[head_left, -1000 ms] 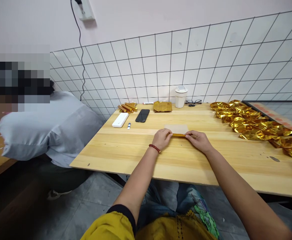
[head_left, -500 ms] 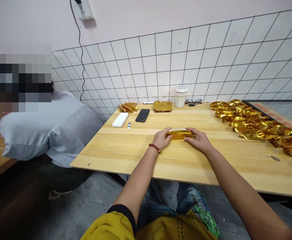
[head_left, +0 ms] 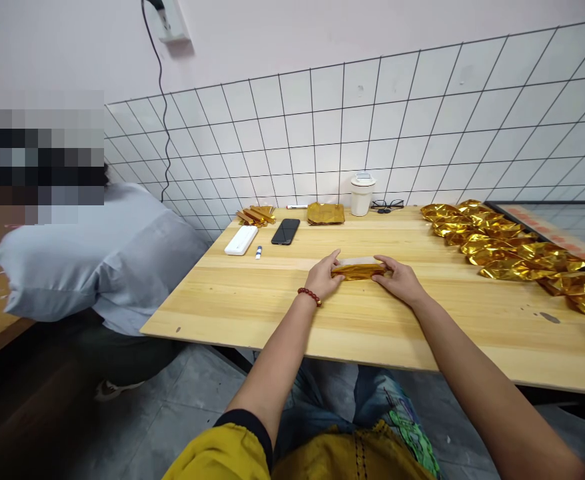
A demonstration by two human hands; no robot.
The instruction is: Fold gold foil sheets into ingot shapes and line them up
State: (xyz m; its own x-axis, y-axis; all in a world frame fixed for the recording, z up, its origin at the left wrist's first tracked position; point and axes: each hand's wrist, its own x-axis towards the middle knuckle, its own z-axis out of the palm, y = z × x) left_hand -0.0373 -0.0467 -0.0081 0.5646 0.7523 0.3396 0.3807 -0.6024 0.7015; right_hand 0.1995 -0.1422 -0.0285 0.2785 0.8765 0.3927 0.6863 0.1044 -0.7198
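Note:
A folded strip of gold foil paper lies on the wooden table in front of me. My left hand, with a red bead bracelet at the wrist, pinches its left end. My right hand holds its right end, fingers pressed on the foil. The paper's pale back side shows along the strip's far edge.
A row of folded gold foil pieces runs along the table's right side. At the back lie a gold sheet stack, small gold folded pieces, a phone, a white power bank, a white cup and glasses. A person in a grey shirt bends at the left.
The flat paper with a narrow gold fold has been folded over further into a thicker gold strip. Both hands stayed at its ends and shifted slightly away from me.

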